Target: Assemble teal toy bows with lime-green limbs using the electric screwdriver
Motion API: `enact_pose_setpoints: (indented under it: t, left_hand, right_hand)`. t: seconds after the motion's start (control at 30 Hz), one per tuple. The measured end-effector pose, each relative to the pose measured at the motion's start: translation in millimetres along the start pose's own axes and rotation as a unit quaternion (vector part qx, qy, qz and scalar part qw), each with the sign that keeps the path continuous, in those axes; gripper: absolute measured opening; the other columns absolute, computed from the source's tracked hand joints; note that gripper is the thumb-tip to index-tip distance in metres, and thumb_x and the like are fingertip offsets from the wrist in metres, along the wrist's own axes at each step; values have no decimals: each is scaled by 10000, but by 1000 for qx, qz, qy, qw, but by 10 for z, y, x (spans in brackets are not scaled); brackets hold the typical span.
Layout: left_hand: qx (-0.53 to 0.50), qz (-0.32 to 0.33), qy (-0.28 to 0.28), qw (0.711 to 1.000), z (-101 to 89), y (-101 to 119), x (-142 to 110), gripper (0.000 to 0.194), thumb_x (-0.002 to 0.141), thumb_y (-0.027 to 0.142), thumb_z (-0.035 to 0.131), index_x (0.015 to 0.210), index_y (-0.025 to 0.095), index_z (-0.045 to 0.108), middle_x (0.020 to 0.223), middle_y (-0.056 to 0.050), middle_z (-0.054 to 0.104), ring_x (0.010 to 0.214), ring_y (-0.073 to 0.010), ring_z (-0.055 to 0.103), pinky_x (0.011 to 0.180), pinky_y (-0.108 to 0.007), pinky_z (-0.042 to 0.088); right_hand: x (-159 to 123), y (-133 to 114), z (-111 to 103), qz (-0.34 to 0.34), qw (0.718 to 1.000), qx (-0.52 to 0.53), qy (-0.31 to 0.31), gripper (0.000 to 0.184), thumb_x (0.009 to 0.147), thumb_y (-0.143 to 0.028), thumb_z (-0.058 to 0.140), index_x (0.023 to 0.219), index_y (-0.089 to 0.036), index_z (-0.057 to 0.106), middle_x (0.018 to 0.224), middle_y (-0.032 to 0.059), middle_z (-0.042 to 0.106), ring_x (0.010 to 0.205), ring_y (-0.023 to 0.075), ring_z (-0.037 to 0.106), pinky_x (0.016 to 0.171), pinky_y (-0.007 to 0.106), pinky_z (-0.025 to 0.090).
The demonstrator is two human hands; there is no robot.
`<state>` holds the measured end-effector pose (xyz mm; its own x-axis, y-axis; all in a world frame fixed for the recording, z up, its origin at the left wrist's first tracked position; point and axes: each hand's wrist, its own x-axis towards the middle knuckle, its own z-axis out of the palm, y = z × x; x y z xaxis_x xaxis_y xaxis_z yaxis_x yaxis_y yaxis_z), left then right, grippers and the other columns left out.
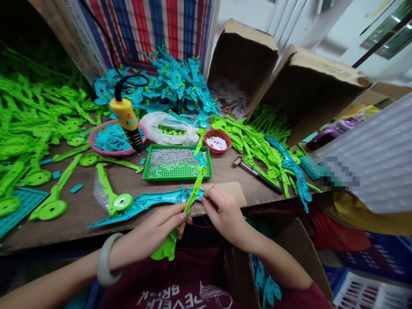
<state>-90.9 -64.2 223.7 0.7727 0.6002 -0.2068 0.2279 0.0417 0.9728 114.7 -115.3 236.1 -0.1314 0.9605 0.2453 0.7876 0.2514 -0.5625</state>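
Observation:
My left hand is closed around a long lime-green plastic part, its narrow end up and its wide end below the table edge. Close beside it, my right hand is pinched near the blue part's end; what its fingertips hold is too small to make out. Thin dark-red wires hang between the hands. On the table behind them lies a long blue plastic part, with another green part resting over its left end.
A green tray of small metal pieces stands ahead, with a yellow-handled electric tool hanging left of it. A hammer lies right. Around are a pink bowl, a red bowl, green piles, blue piles and cardboard boxes.

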Motion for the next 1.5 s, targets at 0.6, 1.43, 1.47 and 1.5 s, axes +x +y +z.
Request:
enact_pose_setpoints:
  t: [0.6, 1.43, 1.47, 1.5]
  left_hand:
    - [-197, -78, -44, 976, -5, -90, 99, 314, 913, 427, 568, 1109, 214, 688, 751, -8, 623, 667, -150, 539, 642, -260, 415]
    - [-233, -112, -18, 966, -23, -213, 177, 357, 889, 426, 645, 1147, 182, 678, 721, -2, 613, 629, -119, 502, 610, -236, 394]
    - [-213, -104, -9, 972, -22, -209, 181, 367, 903, 432, 622, 1172, 186, 660, 719, -1, 622, 629, -123, 515, 625, -242, 409]
    - [-189, -98, -11, 977, -25, -196, 187, 371, 926, 448, 580, 1186, 192, 644, 720, -3, 636, 624, -128, 533, 644, -252, 428]
  right_hand:
    - [77, 58, 193, 21, 997, -42, 66, 172, 986, -205, 454, 850, -197, 559, 785, 29, 575, 728, 151, 558, 664, 263, 398]
    - [177, 196, 209, 72, 984, 143, 73, 92, 904, -161, 533, 825, -191, 571, 796, 12, 585, 743, 136, 553, 639, 247, 415]
    - [181, 195, 212, 77, 982, 153, 73, 74, 895, -159, 545, 836, -191, 576, 796, 8, 585, 741, 134, 557, 641, 245, 421]
    - [183, 192, 216, 82, 980, 166, 73, 56, 887, -158, 557, 848, -192, 579, 791, 1, 585, 736, 131, 561, 643, 243, 427]
